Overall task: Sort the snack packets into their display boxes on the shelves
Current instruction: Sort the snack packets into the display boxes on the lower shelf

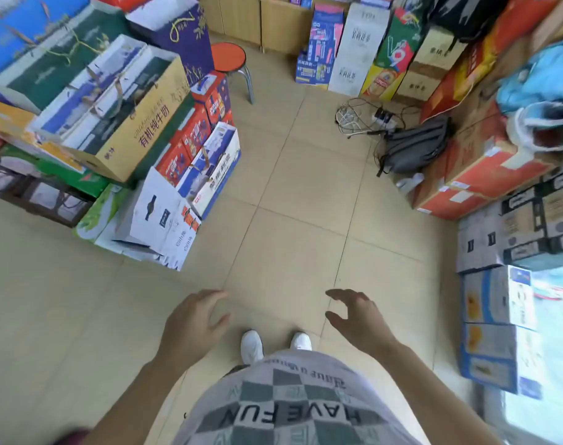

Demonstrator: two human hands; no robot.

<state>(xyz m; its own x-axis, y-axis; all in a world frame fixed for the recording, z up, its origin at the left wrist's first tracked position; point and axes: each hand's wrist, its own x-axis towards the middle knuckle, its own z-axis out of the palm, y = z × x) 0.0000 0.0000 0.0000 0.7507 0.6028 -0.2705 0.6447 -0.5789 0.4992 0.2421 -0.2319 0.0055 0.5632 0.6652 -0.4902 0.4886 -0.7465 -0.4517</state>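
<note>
- Left hand [193,319] and right hand [357,319] hang out in front over the tiled floor [289,194], fingers loose, grasping nothing.
- Where the snack packets lie cannot be told.
- Stacked gift cartons [122,123] edge the left side.
- Shipping boxes [485,175] wall the right side.
- Between them runs an open lane of tiles.
- A grey bag [414,147] and tangled cables [360,118] lie at the right edge.
- A red stool [228,57] stands at the far end.

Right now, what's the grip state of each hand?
Left hand: open, fingers relaxed, holding nothing.
Right hand: open, fingers loosely curved, holding nothing.
</note>
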